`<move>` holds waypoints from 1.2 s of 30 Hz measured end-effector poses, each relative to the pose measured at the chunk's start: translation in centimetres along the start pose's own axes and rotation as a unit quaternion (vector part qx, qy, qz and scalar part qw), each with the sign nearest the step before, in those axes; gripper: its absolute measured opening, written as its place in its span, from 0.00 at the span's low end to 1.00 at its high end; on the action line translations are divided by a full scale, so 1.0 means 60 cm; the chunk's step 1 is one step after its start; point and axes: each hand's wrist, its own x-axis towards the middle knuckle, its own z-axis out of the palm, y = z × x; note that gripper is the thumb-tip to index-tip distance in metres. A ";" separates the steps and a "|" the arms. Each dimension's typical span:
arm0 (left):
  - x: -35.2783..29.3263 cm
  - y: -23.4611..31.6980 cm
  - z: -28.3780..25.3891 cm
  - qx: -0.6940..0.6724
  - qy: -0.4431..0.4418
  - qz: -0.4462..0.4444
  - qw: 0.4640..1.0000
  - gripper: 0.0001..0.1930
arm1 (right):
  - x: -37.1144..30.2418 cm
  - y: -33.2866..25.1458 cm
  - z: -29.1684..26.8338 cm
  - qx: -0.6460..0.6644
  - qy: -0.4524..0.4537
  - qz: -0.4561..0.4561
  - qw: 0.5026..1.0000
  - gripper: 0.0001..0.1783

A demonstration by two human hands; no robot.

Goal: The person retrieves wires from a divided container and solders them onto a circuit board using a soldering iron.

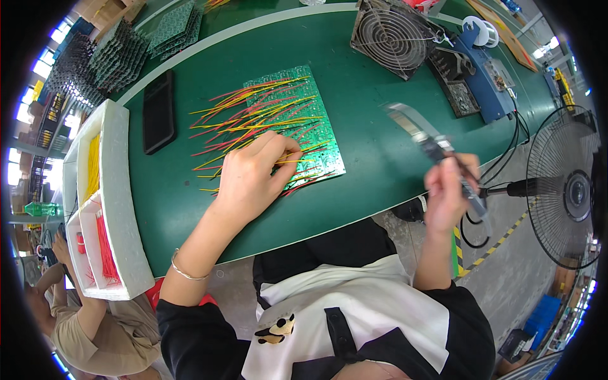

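Observation:
A green circuit board [326, 139] lies on the green worktop, with many red and yellow wires [253, 120] standing off it to the left. My left hand [256, 171] rests over the near part of the board, thumb and forefinger pinched on a yellow wire. The fingers partly hide the wire and the spot beneath. To the right, beyond the board, my right hand [446, 193] is raised near the table edge. It is closed around the handle of a soldering iron [434, 147], whose metal end is smeared by motion and points up and left, apart from the board.
A black phone [158, 114] and a white foam box [120, 209] of yellow and red wires sit at left. Far right are a square fan [392, 35], a blue soldering station [484, 79] with cables, and a solder spool [481, 31]. A round fan [567, 190] stands beside the table; another person [107, 323] sits at left.

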 end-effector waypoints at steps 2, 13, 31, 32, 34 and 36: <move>0.000 0.000 0.000 -0.001 -0.003 -0.003 1.000 0.04 | 0.035 -0.008 -0.031 -0.040 0.081 -0.081 0.993 0.07; 0.001 0.009 -0.011 0.069 -0.018 0.018 0.997 0.03 | 0.096 0.012 -0.133 -0.237 0.098 -0.045 0.966 0.09; 0.069 0.001 -0.014 0.104 0.005 0.009 0.995 0.03 | 0.020 0.009 0.033 0.048 -0.087 0.048 0.994 0.06; 0.072 0.004 -0.010 0.096 -0.002 0.005 0.995 0.03 | 0.016 0.011 0.044 0.059 -0.101 0.061 0.991 0.06; 0.070 0.001 -0.002 0.101 -0.011 0.016 0.995 0.02 | 0.009 0.010 0.052 0.054 -0.118 0.088 0.988 0.06; 0.065 -0.009 0.004 0.112 -0.011 0.028 0.993 0.02 | 0.009 0.010 0.053 0.049 -0.132 0.097 0.985 0.07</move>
